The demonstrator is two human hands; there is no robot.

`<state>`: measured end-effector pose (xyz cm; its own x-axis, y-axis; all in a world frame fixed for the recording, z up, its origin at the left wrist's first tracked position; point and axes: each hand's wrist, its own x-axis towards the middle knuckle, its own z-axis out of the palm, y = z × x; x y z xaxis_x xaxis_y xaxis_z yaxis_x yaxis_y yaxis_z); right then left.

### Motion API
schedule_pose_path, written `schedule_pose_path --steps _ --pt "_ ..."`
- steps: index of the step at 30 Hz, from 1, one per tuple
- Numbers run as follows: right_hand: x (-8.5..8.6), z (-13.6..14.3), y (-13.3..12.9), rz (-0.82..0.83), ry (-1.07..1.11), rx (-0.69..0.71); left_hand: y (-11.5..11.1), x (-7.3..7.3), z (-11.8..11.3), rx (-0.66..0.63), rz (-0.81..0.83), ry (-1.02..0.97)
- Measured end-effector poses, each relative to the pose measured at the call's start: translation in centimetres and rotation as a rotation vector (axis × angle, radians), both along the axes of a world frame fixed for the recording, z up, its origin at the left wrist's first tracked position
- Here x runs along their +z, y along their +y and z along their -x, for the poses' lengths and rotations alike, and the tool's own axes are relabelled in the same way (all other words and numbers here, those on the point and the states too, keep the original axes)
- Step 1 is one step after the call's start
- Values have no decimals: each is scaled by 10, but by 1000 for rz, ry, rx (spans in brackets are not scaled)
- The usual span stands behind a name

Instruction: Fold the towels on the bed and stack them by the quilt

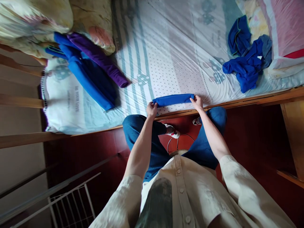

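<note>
A blue piece of clothing (174, 100), folded into a narrow flat strip, is stretched level along the near edge of the bed. My left hand (152, 109) pinches its left end between thumb and fingers. At the opposite end, my right hand (197, 103) grips the corner the same way. What kind of garment it is cannot be made out in this folded shape. Beneath and behind it spreads the patterned bed sheet (171, 69).
To the left lie blue folded clothes (92, 82) and a purple garment (99, 60) beside floral bedding (92, 25). Crumpled blue clothes (249, 63) lie at right near a pink bundle (285, 28). The wooden bed edge (249, 100) runs before my knees; a white rack (71, 202) stands lower left.
</note>
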<state>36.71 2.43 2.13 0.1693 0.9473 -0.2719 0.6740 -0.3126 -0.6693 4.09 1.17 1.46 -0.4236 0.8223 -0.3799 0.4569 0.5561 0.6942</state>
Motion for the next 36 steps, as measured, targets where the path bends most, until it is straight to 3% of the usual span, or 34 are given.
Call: schedule_pose_path --steps 8,13,19,23,26,29,33,36 --pt "-17 -4 1 71 -101 -55 5 -15 8 10 47 103" --pt "-18 -4 1 143 -140 -92 4 -19 7 31 65 109" --pt "-11 0 1 149 -162 -102 1 -8 4 67 56 90" --pt "3 13 -3 -25 -297 5 -11 8 -9 148 -97 135" --pt "15 27 -9 -195 -294 218 -30 16 -33 40 -199 -85" --pt "20 40 -16 -229 -260 444 -46 16 -61 -53 -111 -487" --pt "15 43 -23 -170 -277 522 -45 4 -77 157 25 -850" --pt "11 42 -24 -161 -299 544 -27 -8 -72 399 33 -952"
